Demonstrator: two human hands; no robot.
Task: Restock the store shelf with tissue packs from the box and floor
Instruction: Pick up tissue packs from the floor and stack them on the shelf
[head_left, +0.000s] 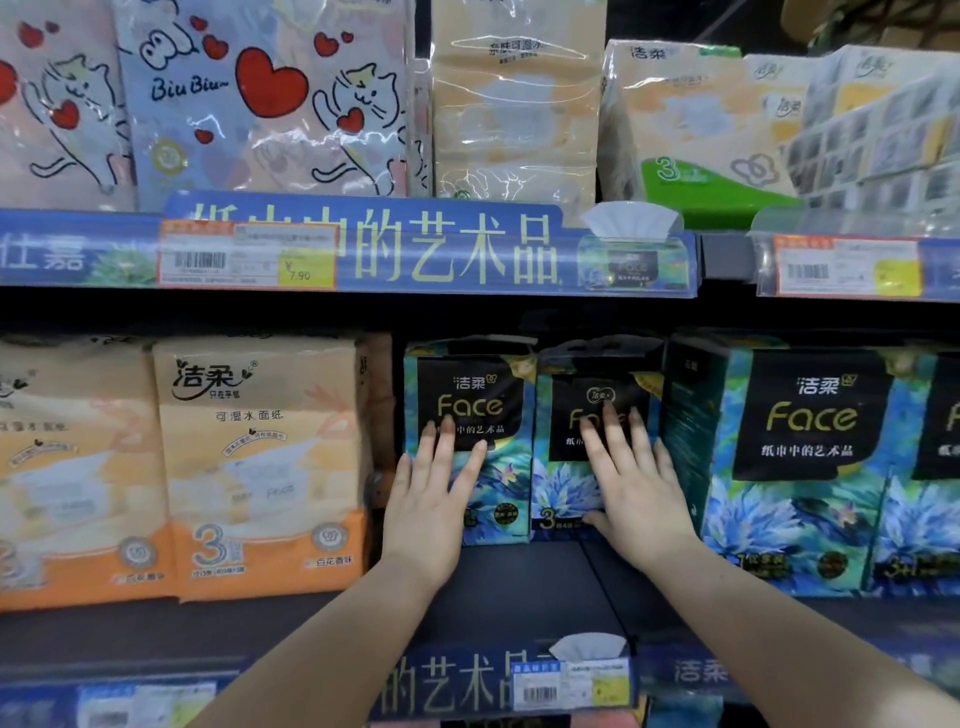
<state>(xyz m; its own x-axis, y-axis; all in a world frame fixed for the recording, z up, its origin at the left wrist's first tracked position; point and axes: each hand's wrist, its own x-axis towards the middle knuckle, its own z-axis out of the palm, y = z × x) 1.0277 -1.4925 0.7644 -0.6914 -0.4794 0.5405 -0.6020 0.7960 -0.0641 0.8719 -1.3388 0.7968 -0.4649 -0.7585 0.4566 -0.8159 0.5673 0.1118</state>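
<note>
Two blue-and-black "Face" tissue packs stand side by side, set back on the middle shelf (519, 587). My left hand (434, 493) lies flat with straight fingers against the front of the left pack (470, 395). My right hand (631, 478) presses flat on the right pack (566, 488), fingers spread, thumb low near the pack's bottom edge. Neither hand curls round a pack. The box and floor are out of sight.
Larger "Face" packs (800, 457) stand further forward just right of my right hand. Orange tissue packs (260, 467) fill the shelf's left side. The upper shelf holds cat-print packs (260, 98) and beige packs (514, 104) above a blue price rail (363, 249).
</note>
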